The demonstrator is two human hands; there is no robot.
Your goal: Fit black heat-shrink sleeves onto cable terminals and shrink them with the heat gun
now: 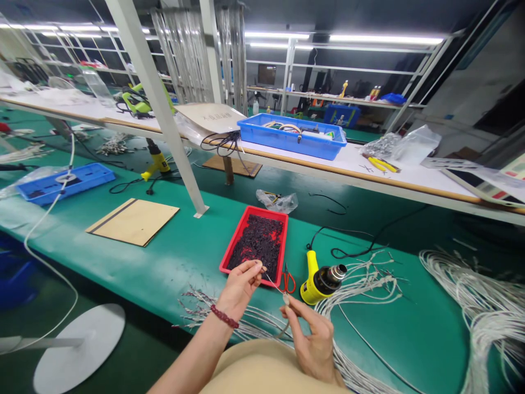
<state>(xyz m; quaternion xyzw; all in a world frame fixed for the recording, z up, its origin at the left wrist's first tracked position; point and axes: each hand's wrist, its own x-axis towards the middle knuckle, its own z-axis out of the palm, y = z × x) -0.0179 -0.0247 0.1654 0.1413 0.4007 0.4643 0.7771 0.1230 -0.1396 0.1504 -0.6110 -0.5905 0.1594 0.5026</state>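
Note:
My left hand (241, 284) is closed in a pinch over the near end of a red tray (225, 265). A small dark piece shows at its fingertips, at the end of a thin wire (274, 284). The wire runs down to my right hand (310, 334), whose thumb and fingers are closed on a whitish cable (284, 330). Many small black pieces (258, 241), like short lengths of tubing, lie in the tray. Red-handled scissors (289, 282) rest beside it, and a yellow heat gun (314, 279) stands to their right with its nozzle tilted up.
Bundles of white cables (488, 323) cover the right side of the green table (197, 241), and more cable ends (200, 306) lie left of my hands. A cardboard sheet (133, 221) lies left. A shelf with a blue tray (291, 143) crosses behind a white post (180, 137).

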